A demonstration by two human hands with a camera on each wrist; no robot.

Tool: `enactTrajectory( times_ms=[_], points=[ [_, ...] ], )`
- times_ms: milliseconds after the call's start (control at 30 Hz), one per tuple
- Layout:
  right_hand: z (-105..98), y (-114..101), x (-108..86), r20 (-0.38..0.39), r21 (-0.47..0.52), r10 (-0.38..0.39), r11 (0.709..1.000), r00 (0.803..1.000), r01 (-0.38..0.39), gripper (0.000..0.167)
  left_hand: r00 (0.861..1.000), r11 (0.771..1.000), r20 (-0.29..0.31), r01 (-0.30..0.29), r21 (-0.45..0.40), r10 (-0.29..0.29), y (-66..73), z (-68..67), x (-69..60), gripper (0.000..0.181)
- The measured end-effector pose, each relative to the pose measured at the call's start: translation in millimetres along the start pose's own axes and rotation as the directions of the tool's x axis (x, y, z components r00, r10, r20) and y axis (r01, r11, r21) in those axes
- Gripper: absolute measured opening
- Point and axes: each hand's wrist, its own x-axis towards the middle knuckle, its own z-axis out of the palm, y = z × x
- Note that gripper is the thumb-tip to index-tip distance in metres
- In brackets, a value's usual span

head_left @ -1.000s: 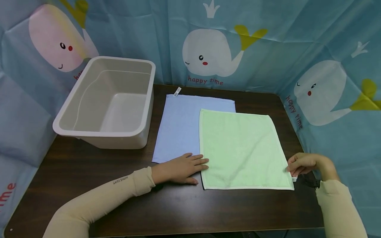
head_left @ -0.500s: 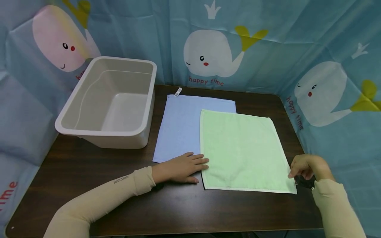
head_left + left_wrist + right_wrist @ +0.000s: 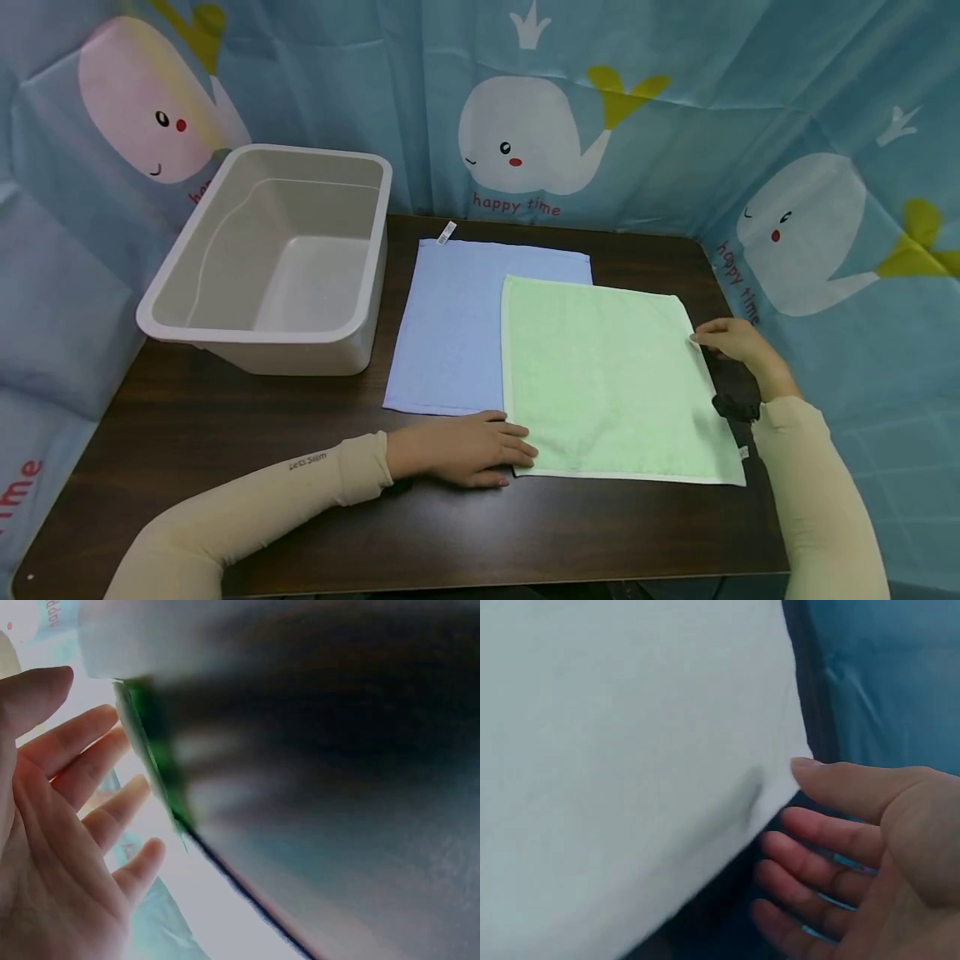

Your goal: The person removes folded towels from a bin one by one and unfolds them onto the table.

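A light green towel point(image 3: 600, 383) lies spread flat, overlapping the right part of a light blue towel point(image 3: 457, 325). My left hand point(image 3: 468, 450) rests palm down with straight fingers on the green towel's left edge, near its front corner. At the green towel's right edge, toward the back, is my right hand point(image 3: 738, 346). In the right wrist view its thumb point(image 3: 840, 784) touches the hem, while the other fingers point(image 3: 817, 862) lie loosely below, apart from the thumb. The left wrist view shows the left hand's extended fingers point(image 3: 105, 817) beside the dark table surface.
A deep grey plastic bin point(image 3: 262, 337) stands on the dark wooden table point(image 3: 315, 542), left of the towels. Light blue curtains point(image 3: 675, 150) with whale prints hang behind and at both sides. A white tag point(image 3: 446, 232) sticks out behind the blue towel.
My right hand has left the green towel's front right corner and moved back along its right edge. That corner lies slightly farther forward. My left hand has slid slightly toward the front.
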Motion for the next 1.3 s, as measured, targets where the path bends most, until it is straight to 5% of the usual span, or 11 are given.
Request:
enactTrajectory(
  times_ms=[300,600,833,967,1100,1300],
  points=[
    [1.9,-24.0,41.4,-0.187,0.134,-0.048,0.988,0.981,0.074,0.059,0.997,0.996,-0.013,-0.071,0.052,0.071,4.5,6.5,-1.4,0.042],
    [11.0,-18.8,50.1,-0.360,0.246,0.078,0.969,0.930,0.014,0.032,0.996,0.996,-0.025,-0.085,0.027,0.085,12.2,11.0,-8.3,0.041],
    [13.6,-22.6,47.9,-0.428,0.049,0.011,0.999,0.904,0.011,0.027,0.995,0.997,-0.054,-0.082,0.011,0.082,10.4,7.4,-9.2,0.040],
    [10.8,-28.3,43.1,-0.432,-0.096,-0.055,0.995,0.900,0.015,0.026,0.996,1.000,-0.085,-0.013,0.025,0.015,2.0,2.4,-7.7,0.044],
    [11.3,-36.4,37.1,-0.402,-0.177,-0.128,0.982,0.907,0.060,0.038,0.993,0.995,-0.047,0.105,0.005,-0.104,-8.6,-1.9,-10.5,0.048],
    [23.4,-66.1,19.4,-0.328,-0.190,-0.312,0.946,0.892,0.261,0.067,0.977,0.980,-0.079,0.197,-0.035,-0.200,-24.9,-12.9,-21.4,0.058]
  ],
)
